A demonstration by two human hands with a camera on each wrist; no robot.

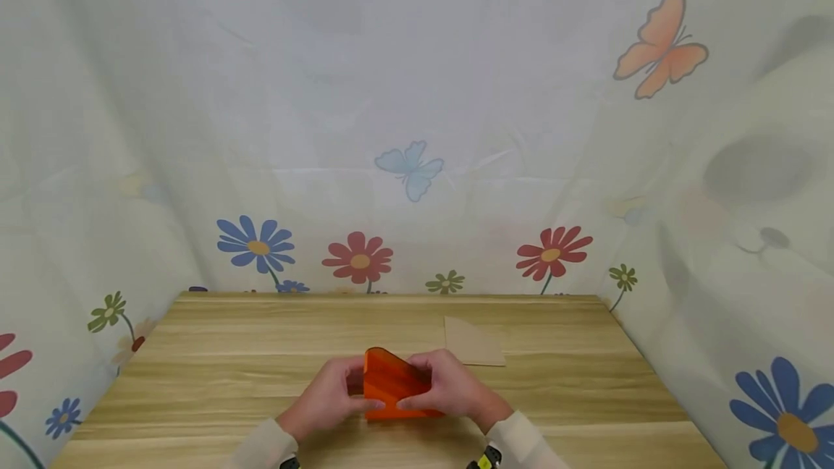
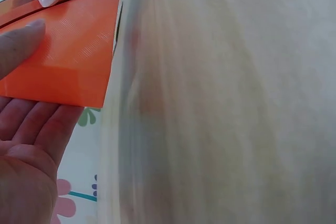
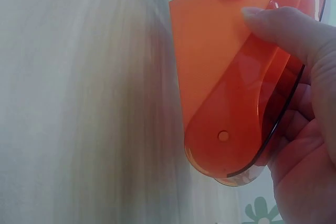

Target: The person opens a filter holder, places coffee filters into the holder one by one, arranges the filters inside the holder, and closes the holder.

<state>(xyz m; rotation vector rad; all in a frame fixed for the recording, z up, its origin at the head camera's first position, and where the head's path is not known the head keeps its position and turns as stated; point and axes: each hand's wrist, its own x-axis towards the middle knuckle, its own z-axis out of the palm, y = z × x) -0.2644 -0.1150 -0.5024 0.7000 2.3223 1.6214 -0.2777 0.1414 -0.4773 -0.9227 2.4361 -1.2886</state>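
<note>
Flowered cloth (image 1: 469, 93) is hanging behind the bench (image 1: 228, 353), whose side edges are running well apart from the left hand (image 1: 332, 393) and right hand (image 1: 451, 384). Just beyond the right hand, a tan fan-shaped piece (image 1: 474, 343) is lying flat. Both hands are pinching an orange plastic wedge (image 1: 389, 378) between them, its long axis running crosswise, narrow rounded end pointing toward the right hand.

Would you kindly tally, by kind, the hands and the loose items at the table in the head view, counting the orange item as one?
Hands: 2 (left hand and right hand)
Orange item, held in both hands: 1
Tan wedge, lying on the table: 1
Total: 4
</note>
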